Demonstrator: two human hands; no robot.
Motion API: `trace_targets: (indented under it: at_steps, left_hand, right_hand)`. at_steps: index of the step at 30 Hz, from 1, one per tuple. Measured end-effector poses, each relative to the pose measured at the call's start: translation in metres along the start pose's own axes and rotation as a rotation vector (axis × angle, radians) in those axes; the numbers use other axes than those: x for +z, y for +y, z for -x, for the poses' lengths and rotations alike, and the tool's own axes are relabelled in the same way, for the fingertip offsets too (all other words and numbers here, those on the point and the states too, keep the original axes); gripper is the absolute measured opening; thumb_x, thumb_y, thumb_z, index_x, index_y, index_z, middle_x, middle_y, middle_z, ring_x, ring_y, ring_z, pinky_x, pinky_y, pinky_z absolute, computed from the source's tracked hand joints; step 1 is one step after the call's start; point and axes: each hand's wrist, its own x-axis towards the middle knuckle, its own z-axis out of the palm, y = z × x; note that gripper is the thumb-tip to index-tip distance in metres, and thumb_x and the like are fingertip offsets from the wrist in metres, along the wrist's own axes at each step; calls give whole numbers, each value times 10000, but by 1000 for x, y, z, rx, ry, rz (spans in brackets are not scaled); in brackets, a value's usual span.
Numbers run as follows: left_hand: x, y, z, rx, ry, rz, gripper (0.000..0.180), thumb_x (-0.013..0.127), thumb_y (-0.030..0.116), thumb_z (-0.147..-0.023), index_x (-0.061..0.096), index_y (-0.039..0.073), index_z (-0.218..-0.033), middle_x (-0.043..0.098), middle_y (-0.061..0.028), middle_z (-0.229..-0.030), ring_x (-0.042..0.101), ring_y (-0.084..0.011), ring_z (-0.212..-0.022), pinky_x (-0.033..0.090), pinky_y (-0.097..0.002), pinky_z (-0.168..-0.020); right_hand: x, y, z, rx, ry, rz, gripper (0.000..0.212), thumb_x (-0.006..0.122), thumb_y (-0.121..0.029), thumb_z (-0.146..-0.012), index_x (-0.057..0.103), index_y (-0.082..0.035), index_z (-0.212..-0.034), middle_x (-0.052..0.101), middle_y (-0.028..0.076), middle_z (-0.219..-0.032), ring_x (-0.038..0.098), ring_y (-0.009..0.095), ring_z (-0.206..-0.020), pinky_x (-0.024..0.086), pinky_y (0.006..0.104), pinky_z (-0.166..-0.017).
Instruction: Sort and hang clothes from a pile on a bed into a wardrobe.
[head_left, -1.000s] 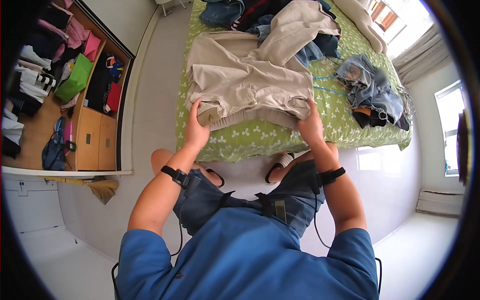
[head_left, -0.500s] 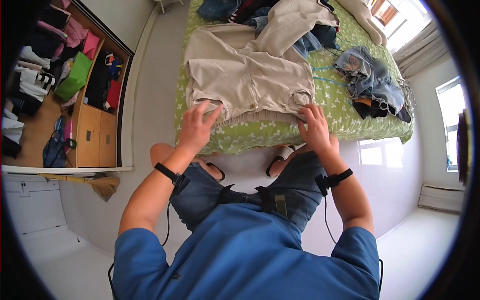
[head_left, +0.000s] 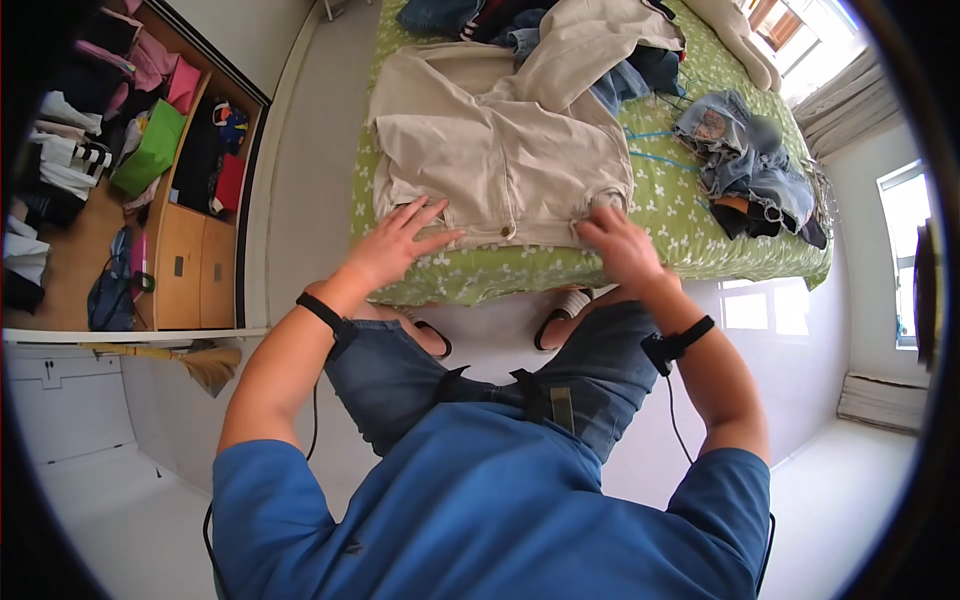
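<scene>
Beige trousers (head_left: pixel 450 150) lie spread on the bed, their waistband with a metal button towards me along the bed's near edge. On the waistband's left corner, beside the pocket, rests my left hand (head_left: pixel 395 245), fingers stretched and spread flat on the cloth. At the right pocket, my right hand (head_left: pixel 622 245) has its fingers bent and bunched together on the fabric near the waistband; the fingertips are partly hidden. One trouser leg stretches up and to the right, over other clothes.
A green patterned sheet (head_left: pixel 460 276) covers the bed. Frayed denim clothing (head_left: pixel 755 165) lies in a heap at right, and more jeans (head_left: pixel 435 15) are piled at the far side. An open wardrobe (head_left: pixel 195 265) with clothes stands at left, a straw broom (head_left: pixel 210 368) near it.
The waistband's near edge now lies flatter and straighter. My left hand has spread out on the cloth, and my right hand has moved slightly inward with its fingers drawn together.
</scene>
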Motion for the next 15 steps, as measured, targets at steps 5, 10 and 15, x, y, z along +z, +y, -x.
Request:
trace_targets:
  at_steps: [5,10,15]
  left_hand:
    - [-21,51,-36,-19,20,14,822,693,100,-842,483,273,-1617,340,-87,-1737,286,-346,-1609,290,-515,-1312]
    - [24,81,-85,30,258,277,757,678,155,-889,464,108,-1614,351,-94,-1732,314,-362,-1592,251,-571,-1311]
    - [33,75,-102,52,231,-125,692,616,171,-937,462,64,-1604,367,-121,-1721,338,-324,-1589,287,-522,-1309]
  right_hand:
    - [15,-3,4,66,67,-64,353,672,-62,-828,666,-105,-1178,616,93,-1113,666,331,-1086,574,465,-852]
    - [26,6,-7,146,-60,-38,262,724,-173,-868,646,-123,-1113,619,94,-1064,691,335,-1000,578,481,-779]
    - [26,0,-8,159,-21,-37,241,727,-170,-866,631,-126,-1083,617,87,-1035,691,328,-979,576,483,-770]
